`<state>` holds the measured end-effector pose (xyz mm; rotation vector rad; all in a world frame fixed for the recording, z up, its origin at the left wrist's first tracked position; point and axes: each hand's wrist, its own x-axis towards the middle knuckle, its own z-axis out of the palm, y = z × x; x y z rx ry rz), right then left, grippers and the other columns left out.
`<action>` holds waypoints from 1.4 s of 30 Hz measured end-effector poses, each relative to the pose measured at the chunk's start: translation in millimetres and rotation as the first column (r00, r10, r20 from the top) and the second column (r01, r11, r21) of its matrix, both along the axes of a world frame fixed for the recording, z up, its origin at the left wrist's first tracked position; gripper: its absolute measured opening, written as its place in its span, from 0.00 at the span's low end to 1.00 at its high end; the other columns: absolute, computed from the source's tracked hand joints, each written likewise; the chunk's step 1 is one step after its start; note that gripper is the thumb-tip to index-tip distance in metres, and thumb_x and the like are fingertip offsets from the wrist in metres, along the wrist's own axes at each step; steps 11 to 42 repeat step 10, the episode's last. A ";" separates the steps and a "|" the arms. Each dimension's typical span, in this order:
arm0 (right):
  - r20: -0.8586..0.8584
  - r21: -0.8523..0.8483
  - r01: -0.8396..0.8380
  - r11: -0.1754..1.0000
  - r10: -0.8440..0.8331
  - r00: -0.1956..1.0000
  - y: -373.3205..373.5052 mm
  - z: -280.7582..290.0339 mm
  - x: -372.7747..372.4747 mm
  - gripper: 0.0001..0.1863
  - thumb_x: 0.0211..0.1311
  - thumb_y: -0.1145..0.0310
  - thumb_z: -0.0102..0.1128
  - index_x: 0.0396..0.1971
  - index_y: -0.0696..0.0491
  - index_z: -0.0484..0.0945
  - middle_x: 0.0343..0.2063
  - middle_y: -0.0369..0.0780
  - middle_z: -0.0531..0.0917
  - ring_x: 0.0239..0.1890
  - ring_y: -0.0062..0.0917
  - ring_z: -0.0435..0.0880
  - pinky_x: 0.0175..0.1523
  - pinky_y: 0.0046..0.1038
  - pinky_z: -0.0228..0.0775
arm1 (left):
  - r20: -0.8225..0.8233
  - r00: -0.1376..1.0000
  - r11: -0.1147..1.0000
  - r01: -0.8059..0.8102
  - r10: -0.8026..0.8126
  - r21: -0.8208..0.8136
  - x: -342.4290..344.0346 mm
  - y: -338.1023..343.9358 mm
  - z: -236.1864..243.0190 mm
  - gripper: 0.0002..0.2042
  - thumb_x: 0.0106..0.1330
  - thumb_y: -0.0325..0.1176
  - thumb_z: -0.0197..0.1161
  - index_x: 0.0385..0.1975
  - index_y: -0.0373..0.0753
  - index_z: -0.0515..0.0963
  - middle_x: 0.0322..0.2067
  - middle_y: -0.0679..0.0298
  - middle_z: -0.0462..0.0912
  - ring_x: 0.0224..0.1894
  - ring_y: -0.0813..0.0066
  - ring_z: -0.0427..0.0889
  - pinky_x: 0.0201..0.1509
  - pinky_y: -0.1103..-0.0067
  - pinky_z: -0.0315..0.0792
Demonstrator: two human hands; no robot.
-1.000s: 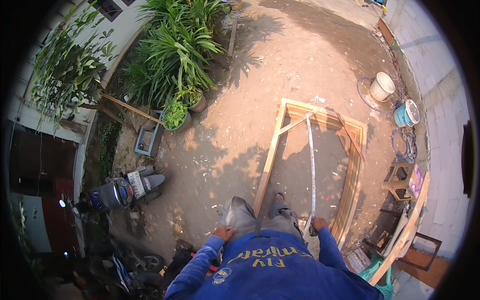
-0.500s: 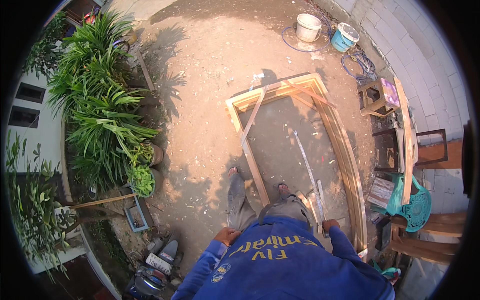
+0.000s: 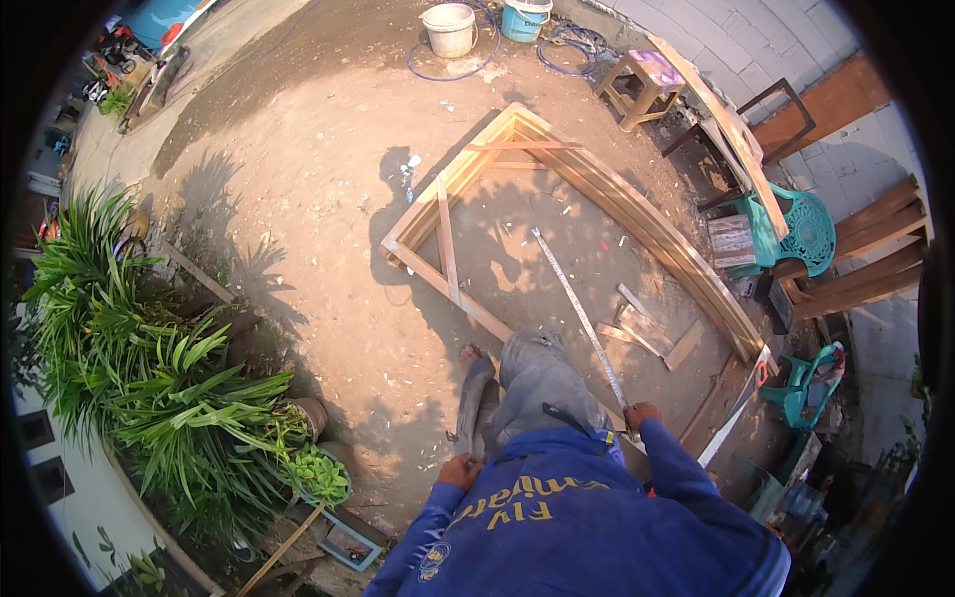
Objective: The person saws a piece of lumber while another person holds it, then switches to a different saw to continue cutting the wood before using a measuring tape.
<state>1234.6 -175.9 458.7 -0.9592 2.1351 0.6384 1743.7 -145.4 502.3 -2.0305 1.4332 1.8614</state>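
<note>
My right hand (image 3: pixel 643 413) is closed around a tape measure at my right side. Its pale extended blade (image 3: pixel 579 310) slants away from the hand, out over the ground inside a wooden frame (image 3: pixel 637 234). My left hand (image 3: pixel 460 471) is closed beside my grey trouser leg (image 3: pixel 476 403); whether it grips the cloth is hard to see. The frame lies on the ground ahead, built of long timbers, with thin diagonal braces (image 3: pixel 447 239) across its corners. My legs are close to its near left timber, and my right knee is bent.
Wood offcuts (image 3: pixel 642 330) lie inside the frame. A handsaw (image 3: pixel 736 413) with an orange handle rests at its near right end. Along the right are a stool (image 3: pixel 645 88), a plank (image 3: pixel 731 134) and a green chair (image 3: pixel 808 231). Buckets (image 3: pixel 450 30) stand far off; leafy plants (image 3: pixel 149 338) grow left.
My view has turned right, so the frame appears slanted and the saw shows fully. My right leg has shifted, its foot now hidden. The tape measure stays in my right hand.
</note>
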 end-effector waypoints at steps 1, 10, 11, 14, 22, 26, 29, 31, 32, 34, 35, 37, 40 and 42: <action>0.002 -0.006 0.014 1.000 -0.014 1.000 -7.0 -2.3 7.5 0.26 0.58 0.44 0.50 0.35 0.49 0.89 0.43 0.50 0.87 0.49 0.48 0.84 0.59 0.44 0.73 | -0.002 0.997 0.996 0.082 -0.082 -0.022 8.4 -5.9 -6.1 0.20 0.63 0.48 0.65 0.42 0.37 0.84 0.37 0.48 0.87 0.41 0.52 0.86 0.47 0.65 0.77; 0.064 -0.036 0.032 0.999 -0.029 0.997 9.2 -6.4 42.5 0.33 0.60 0.43 0.49 0.54 0.53 0.82 0.55 0.57 0.80 0.61 0.50 0.77 0.68 0.40 0.66 | -0.173 0.974 0.966 0.179 -0.146 0.188 57.9 -42.0 12.5 0.20 0.69 0.47 0.63 0.49 0.37 0.84 0.38 0.55 0.89 0.41 0.70 0.86 0.52 0.74 0.75; 0.064 -0.036 0.032 0.999 -0.029 0.997 9.2 -6.4 42.5 0.33 0.60 0.43 0.49 0.54 0.53 0.82 0.55 0.57 0.80 0.61 0.50 0.77 0.68 0.40 0.66 | -0.173 0.974 0.966 0.179 -0.146 0.188 57.9 -42.0 12.5 0.20 0.69 0.47 0.63 0.49 0.37 0.84 0.38 0.55 0.89 0.41 0.70 0.86 0.52 0.74 0.75; 0.064 -0.036 0.032 0.999 -0.029 0.997 9.2 -6.4 42.5 0.33 0.60 0.43 0.49 0.54 0.53 0.82 0.55 0.57 0.80 0.61 0.50 0.77 0.68 0.40 0.66 | -0.173 0.974 0.966 0.179 -0.146 0.188 57.9 -42.0 12.5 0.20 0.69 0.47 0.63 0.49 0.37 0.84 0.38 0.55 0.89 0.41 0.70 0.86 0.52 0.74 0.75; 0.064 -0.036 0.032 0.999 -0.029 0.997 9.2 -6.4 42.5 0.33 0.60 0.43 0.49 0.54 0.53 0.82 0.55 0.57 0.80 0.61 0.50 0.77 0.68 0.40 0.66 | -0.173 0.974 0.966 0.179 -0.146 0.188 57.9 -42.0 12.5 0.20 0.69 0.47 0.63 0.49 0.37 0.84 0.38 0.55 0.89 0.41 0.70 0.86 0.52 0.74 0.75; 0.064 -0.036 0.032 0.999 -0.029 0.997 9.2 -6.4 42.5 0.33 0.60 0.43 0.49 0.54 0.53 0.82 0.55 0.57 0.80 0.61 0.50 0.77 0.68 0.40 0.66 | -0.173 0.974 0.966 0.179 -0.146 0.188 57.9 -42.0 12.5 0.20 0.69 0.47 0.63 0.49 0.37 0.84 0.38 0.55 0.89 0.41 0.70 0.86 0.52 0.74 0.75; 0.064 -0.036 0.032 0.999 -0.029 0.997 9.2 -6.4 42.5 0.33 0.60 0.43 0.49 0.54 0.53 0.82 0.55 0.57 0.80 0.61 0.50 0.77 0.68 0.40 0.66 | -0.173 0.974 0.966 0.179 -0.146 0.188 57.9 -42.0 12.5 0.20 0.69 0.47 0.63 0.49 0.37 0.84 0.38 0.55 0.89 0.41 0.70 0.86 0.52 0.74 0.75; 0.064 -0.036 0.032 0.999 -0.029 0.997 9.2 -6.4 42.5 0.33 0.60 0.43 0.49 0.54 0.53 0.82 0.55 0.57 0.80 0.61 0.50 0.77 0.68 0.40 0.66 | -0.173 0.974 0.966 0.179 -0.146 0.188 57.9 -42.0 12.5 0.20 0.69 0.47 0.63 0.49 0.37 0.84 0.38 0.55 0.89 0.41 0.70 0.86 0.52 0.74 0.75; 0.064 -0.036 0.032 0.999 -0.029 0.997 9.2 -6.4 42.5 0.33 0.60 0.43 0.49 0.54 0.53 0.82 0.55 0.57 0.80 0.61 0.50 0.77 0.68 0.40 0.66 | -0.173 0.974 0.966 0.179 -0.146 0.188 57.9 -42.0 12.5 0.20 0.69 0.47 0.63 0.49 0.37 0.84 0.38 0.55 0.89 0.41 0.70 0.86 0.52 0.74 0.75; 0.064 -0.036 0.032 0.999 -0.029 0.997 9.2 -6.4 42.5 0.33 0.60 0.43 0.49 0.54 0.53 0.82 0.55 0.57 0.80 0.61 0.50 0.77 0.68 0.40 0.66 | -0.173 0.974 0.966 0.179 -0.146 0.188 57.9 -42.0 12.5 0.20 0.69 0.47 0.63 0.49 0.37 0.84 0.38 0.55 0.89 0.41 0.70 0.86 0.52 0.74 0.75; 0.064 -0.036 0.032 0.999 -0.029 0.997 9.2 -6.4 42.5 0.33 0.60 0.43 0.49 0.54 0.53 0.82 0.55 0.57 0.80 0.61 0.50 0.77 0.68 0.40 0.66 | -0.173 0.974 0.966 0.179 -0.146 0.188 57.9 -42.0 12.5 0.20 0.69 0.47 0.63 0.49 0.37 0.84 0.38 0.55 0.89 0.41 0.70 0.86 0.52 0.74 0.75; 0.064 -0.036 0.032 0.999 -0.029 0.997 9.2 -6.4 42.5 0.33 0.60 0.43 0.49 0.54 0.53 0.82 0.55 0.57 0.80 0.61 0.50 0.77 0.68 0.40 0.66 | -0.173 0.974 0.966 0.179 -0.146 0.188 57.9 -42.0 12.5 0.20 0.69 0.47 0.63 0.49 0.37 0.84 0.38 0.55 0.89 0.41 0.70 0.86 0.52 0.74 0.75; 0.064 -0.036 0.032 0.999 -0.029 0.997 9.2 -6.4 42.5 0.33 0.60 0.43 0.49 0.54 0.53 0.82 0.55 0.57 0.80 0.61 0.50 0.77 0.68 0.40 0.66 | -0.173 0.974 0.966 0.179 -0.146 0.188 57.9 -42.0 12.5 0.20 0.69 0.47 0.63 0.49 0.37 0.84 0.38 0.55 0.89 0.41 0.70 0.86 0.52 0.74 0.75; 0.064 -0.036 0.032 0.999 -0.029 0.997 9.2 -6.4 42.5 0.33 0.60 0.43 0.49 0.54 0.53 0.82 0.55 0.57 0.80 0.61 0.50 0.77 0.68 0.40 0.66 | -0.173 0.974 0.966 0.179 -0.146 0.188 57.9 -42.0 12.5 0.20 0.69 0.47 0.63 0.49 0.37 0.84 0.38 0.55 0.89 0.41 0.70 0.86 0.52 0.74 0.75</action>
